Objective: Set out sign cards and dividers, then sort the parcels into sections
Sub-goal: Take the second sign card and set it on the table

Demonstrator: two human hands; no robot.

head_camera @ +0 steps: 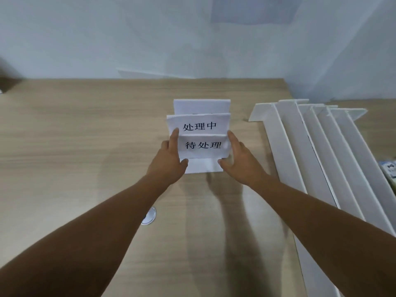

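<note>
**Both hands at the front sign card**

Three white sign cards stood one behind another near the middle of the wooden surface point(85, 136); the front card point(203, 146) read 待处理, the middle card point(199, 125) read 处理中, and the rear card point(201, 106) showed almost no print; the left hand point(169, 159) lay against the front card's left edge and the right hand point(242, 161) against its right edge; the fingers of both were nearly straight and close together, touching the paper from either side, with the thumbs low near the card's bottom corners; a row of long white dividers point(310, 146) lay flat to the right, well apart from the cards; a printed packet point(389, 172) showed at the far right edge; a small round white disc point(150, 216) sat beside the left forearm.
</note>
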